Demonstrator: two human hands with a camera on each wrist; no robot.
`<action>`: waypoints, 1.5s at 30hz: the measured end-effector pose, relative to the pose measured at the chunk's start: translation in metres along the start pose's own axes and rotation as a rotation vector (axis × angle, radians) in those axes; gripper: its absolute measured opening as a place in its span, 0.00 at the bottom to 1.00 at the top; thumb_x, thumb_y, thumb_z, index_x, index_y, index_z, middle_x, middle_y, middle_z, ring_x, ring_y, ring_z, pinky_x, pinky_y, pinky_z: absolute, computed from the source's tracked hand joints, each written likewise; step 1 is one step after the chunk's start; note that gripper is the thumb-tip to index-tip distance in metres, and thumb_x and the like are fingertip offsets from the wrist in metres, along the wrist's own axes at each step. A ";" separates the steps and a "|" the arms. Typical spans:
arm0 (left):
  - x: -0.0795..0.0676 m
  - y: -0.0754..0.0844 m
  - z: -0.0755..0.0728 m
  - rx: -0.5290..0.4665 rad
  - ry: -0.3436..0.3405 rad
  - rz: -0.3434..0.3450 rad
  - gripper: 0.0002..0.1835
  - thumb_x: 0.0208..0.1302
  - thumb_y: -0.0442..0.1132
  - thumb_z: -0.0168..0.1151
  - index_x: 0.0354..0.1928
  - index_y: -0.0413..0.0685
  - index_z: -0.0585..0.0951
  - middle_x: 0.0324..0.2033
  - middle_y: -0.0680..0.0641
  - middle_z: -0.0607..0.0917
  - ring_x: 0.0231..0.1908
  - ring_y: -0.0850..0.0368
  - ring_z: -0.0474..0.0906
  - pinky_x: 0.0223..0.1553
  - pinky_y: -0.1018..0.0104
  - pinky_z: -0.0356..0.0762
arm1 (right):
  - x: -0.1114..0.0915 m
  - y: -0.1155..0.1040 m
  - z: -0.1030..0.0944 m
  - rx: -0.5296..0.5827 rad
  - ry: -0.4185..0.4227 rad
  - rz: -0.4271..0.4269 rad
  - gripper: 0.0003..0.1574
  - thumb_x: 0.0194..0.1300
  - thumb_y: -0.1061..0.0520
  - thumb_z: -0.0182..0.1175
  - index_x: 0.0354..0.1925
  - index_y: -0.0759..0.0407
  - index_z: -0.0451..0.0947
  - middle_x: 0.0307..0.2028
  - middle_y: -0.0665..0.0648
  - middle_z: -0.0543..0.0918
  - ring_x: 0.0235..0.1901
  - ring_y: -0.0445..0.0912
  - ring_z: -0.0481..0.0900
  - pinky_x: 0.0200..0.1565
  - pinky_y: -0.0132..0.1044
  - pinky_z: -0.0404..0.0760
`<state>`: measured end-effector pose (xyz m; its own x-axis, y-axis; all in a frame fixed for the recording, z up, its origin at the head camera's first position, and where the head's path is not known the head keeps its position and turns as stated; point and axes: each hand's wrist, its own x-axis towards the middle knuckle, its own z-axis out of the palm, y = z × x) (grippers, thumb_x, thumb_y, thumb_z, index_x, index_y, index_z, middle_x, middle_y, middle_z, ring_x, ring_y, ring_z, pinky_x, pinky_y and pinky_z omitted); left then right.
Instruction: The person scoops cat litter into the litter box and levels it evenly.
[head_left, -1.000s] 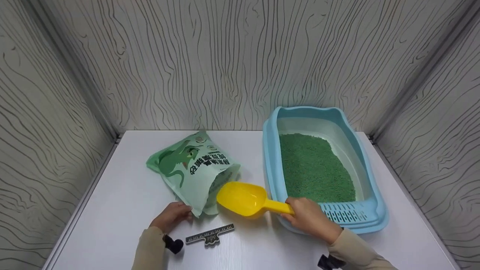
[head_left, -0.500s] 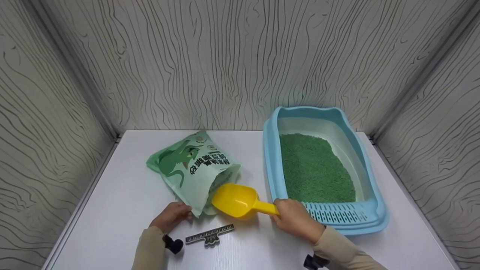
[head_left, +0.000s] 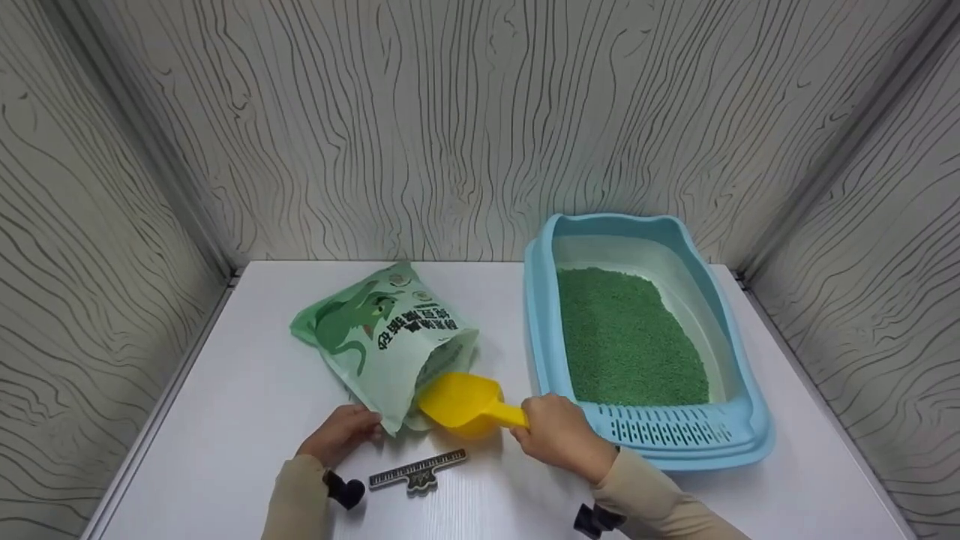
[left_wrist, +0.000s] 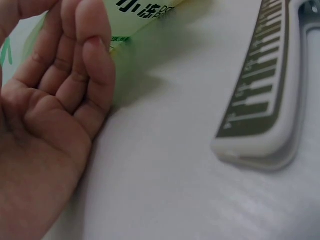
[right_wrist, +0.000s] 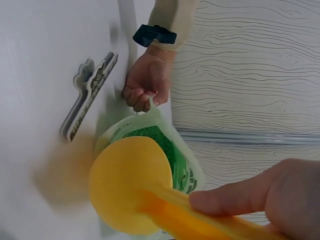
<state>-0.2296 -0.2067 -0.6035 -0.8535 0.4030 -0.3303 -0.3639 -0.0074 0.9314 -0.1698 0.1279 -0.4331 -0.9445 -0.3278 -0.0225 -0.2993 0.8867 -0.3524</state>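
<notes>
A green bag of cat litter (head_left: 390, 330) lies on its side on the white table, its mouth toward me. With thumb and fingers my left hand (head_left: 341, 433) pinches the near corner of that mouth, as the right wrist view shows. My right hand (head_left: 559, 437) grips the handle of a yellow scoop (head_left: 459, 403). The scoop's front edge is at the bag's mouth; its tip is partly hidden there. Green litter pellets (right_wrist: 155, 136) show inside the bag behind the scoop (right_wrist: 127, 185).
A light blue litter box (head_left: 541, 322) with green litter (head_left: 630, 337) inside stands on the right. A piano-key patterned clip (head_left: 418, 472) lies on the table between my arms. Wood-grain panels (head_left: 450, 127) close off the back and sides.
My right hand has moved left with the scoop, bringing it from just outside the bag up to its mouth. My left hand and the bag have stayed in place.
</notes>
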 end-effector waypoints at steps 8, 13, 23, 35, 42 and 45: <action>-0.003 0.006 0.002 -0.008 -0.006 -0.006 0.05 0.61 0.37 0.55 0.30 0.50 0.80 0.24 0.57 0.81 0.29 0.64 0.76 0.41 0.69 0.76 | 0.016 -0.033 0.004 -0.077 0.037 0.025 0.12 0.53 0.57 0.62 0.22 0.64 0.73 0.18 0.58 0.75 0.18 0.48 0.72 0.19 0.39 0.67; -0.002 0.004 0.000 -0.006 -0.021 -0.007 0.07 0.62 0.37 0.54 0.28 0.51 0.80 0.23 0.57 0.80 0.29 0.63 0.76 0.40 0.69 0.76 | 0.029 -0.049 0.013 -0.085 0.032 0.069 0.09 0.52 0.57 0.61 0.24 0.62 0.74 0.20 0.57 0.77 0.21 0.49 0.74 0.21 0.39 0.67; 0.001 0.003 -0.002 0.025 -0.011 -0.012 0.07 0.62 0.37 0.53 0.30 0.50 0.80 0.24 0.58 0.81 0.30 0.64 0.77 0.41 0.70 0.76 | 0.060 -0.061 0.041 -0.019 0.049 0.166 0.07 0.54 0.58 0.59 0.26 0.61 0.74 0.23 0.58 0.79 0.24 0.49 0.76 0.25 0.41 0.72; -0.015 0.025 0.010 0.033 -0.022 -0.012 0.09 0.61 0.36 0.53 0.26 0.52 0.80 0.23 0.58 0.82 0.30 0.63 0.78 0.43 0.69 0.76 | 0.076 -0.057 0.097 0.000 0.213 0.166 0.11 0.55 0.56 0.61 0.28 0.64 0.76 0.22 0.60 0.80 0.23 0.51 0.79 0.25 0.44 0.75; -0.015 0.022 0.010 0.039 -0.021 0.005 0.08 0.62 0.37 0.54 0.27 0.52 0.81 0.23 0.58 0.82 0.31 0.64 0.77 0.43 0.69 0.75 | 0.071 -0.044 0.129 -0.049 0.331 0.115 0.15 0.55 0.52 0.62 0.30 0.63 0.74 0.19 0.59 0.79 0.18 0.50 0.77 0.21 0.41 0.74; -0.013 0.019 0.007 0.050 -0.025 0.012 0.08 0.63 0.37 0.53 0.28 0.53 0.81 0.23 0.59 0.82 0.31 0.64 0.77 0.43 0.69 0.75 | 0.066 -0.034 0.142 -0.033 0.372 0.107 0.15 0.55 0.51 0.62 0.29 0.62 0.72 0.17 0.57 0.77 0.16 0.49 0.75 0.18 0.40 0.70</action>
<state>-0.2229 -0.2057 -0.5807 -0.8477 0.4260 -0.3160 -0.3345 0.0332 0.9418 -0.2029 0.0298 -0.5556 -0.9533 -0.0981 0.2857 -0.1954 0.9215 -0.3356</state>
